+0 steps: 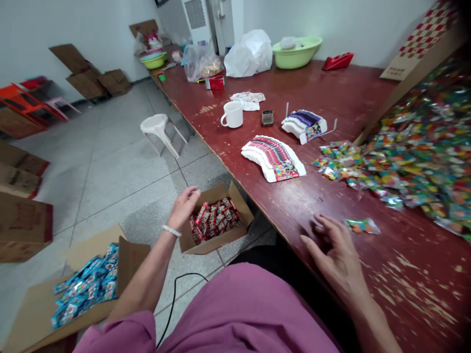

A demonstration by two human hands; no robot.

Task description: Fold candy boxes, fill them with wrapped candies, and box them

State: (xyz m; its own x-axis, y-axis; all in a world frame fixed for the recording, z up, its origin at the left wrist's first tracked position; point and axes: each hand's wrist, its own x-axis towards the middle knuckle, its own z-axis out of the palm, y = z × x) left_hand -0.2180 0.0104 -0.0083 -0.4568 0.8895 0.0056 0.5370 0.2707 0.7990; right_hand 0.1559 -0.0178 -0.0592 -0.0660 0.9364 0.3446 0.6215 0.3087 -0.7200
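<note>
My left hand (184, 208), with a pale bead bracelet at the wrist, hovers at the left side of a cardboard box (195, 248) on the floor. Its fingers are loosely stretched, with nothing visible in them. Small red wrapped packets (217, 219) fill that box. Over the table edge, my right hand (334, 250) is open, fingers apart and slightly bent. A clear packet of colourful candies (362, 226) lies just beyond its fingertips. Farther up the table rest a fanned stack of red-and-white printed cartons (274, 157) and a purple-and-white stack (304, 125).
A large heap of candy packets (423, 157) spills from a carton on the right of the red table (405, 289). A white mug (233, 114) and a small dark device (267, 117) stand farther back. Blue packets (88, 284) fill a floor box; a white stool (161, 128) stands beyond.
</note>
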